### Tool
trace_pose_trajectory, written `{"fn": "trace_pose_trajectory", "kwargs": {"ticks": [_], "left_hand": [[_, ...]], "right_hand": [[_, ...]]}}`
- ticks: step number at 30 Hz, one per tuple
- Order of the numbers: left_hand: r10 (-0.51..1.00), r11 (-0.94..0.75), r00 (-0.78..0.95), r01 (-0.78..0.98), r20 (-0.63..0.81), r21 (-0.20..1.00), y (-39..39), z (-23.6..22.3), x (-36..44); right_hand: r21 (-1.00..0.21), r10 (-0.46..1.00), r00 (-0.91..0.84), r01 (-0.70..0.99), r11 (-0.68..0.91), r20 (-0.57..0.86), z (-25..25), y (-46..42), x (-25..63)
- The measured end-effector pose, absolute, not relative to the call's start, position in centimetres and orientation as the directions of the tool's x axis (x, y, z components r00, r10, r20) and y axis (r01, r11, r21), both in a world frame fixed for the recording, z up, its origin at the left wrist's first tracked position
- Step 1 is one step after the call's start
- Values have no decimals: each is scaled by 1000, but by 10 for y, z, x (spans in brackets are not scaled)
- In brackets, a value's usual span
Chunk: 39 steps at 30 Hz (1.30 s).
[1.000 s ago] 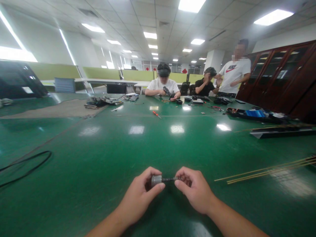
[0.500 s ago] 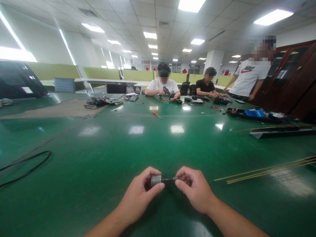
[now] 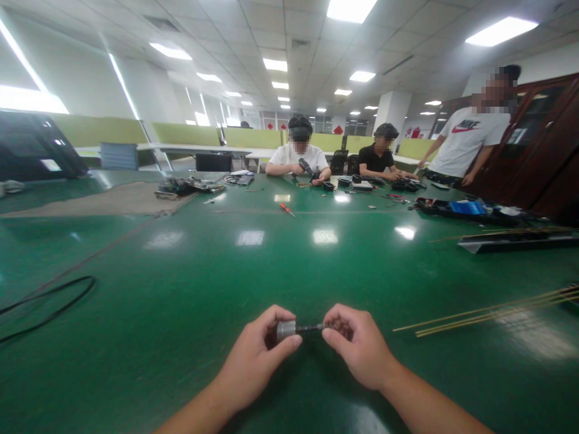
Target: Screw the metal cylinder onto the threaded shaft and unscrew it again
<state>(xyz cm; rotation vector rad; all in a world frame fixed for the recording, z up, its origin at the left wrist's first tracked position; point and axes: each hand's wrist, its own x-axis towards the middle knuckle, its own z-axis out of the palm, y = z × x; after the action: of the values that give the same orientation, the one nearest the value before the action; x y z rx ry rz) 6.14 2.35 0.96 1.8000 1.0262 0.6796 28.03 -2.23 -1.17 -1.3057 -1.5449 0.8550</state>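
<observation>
A short silver metal cylinder [image 3: 286, 329] with a thin dark shaft [image 3: 309, 328] pointing right is held level just above the green table. My left hand [image 3: 257, 346] is closed round the cylinder, fingers behind and thumb in front. At the shaft's far end, my right hand [image 3: 359, 349] pinches with thumb and curled fingertips. Those fingers cover the tip, so I cannot see how it ends. The exact kind of part does not show.
Thin brass-coloured rods [image 3: 479, 314] lie to the right, a black cable [image 3: 54, 313] to the left. Farther off are an orange screwdriver [image 3: 286, 209], a dark tray with blue material [image 3: 465, 208] and a pile of parts [image 3: 181, 185]. Two people sit across the table; another stands at right.
My hands and the silver cylinder stay almost in place; the right fingers shift very slightly. The standing person at the right has moved a little to the right.
</observation>
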Motion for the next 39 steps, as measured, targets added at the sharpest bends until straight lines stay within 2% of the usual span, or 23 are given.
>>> {"fn": "trace_pose_trajectory", "kwargs": {"ticks": [21, 30, 39], "left_hand": [[881, -208, 472, 348, 21, 914, 24, 11, 61], [905, -225, 407, 215, 122, 950, 28, 0, 58], [908, -238, 390, 181, 152, 954, 29, 2, 57]], "right_hand": [[-930, 978, 1, 309, 198, 208, -16, -20, 283], [-976, 972, 147, 141, 165, 185, -25, -11, 293], [-990, 948, 290, 81, 112, 131, -28, 0, 305]]}}
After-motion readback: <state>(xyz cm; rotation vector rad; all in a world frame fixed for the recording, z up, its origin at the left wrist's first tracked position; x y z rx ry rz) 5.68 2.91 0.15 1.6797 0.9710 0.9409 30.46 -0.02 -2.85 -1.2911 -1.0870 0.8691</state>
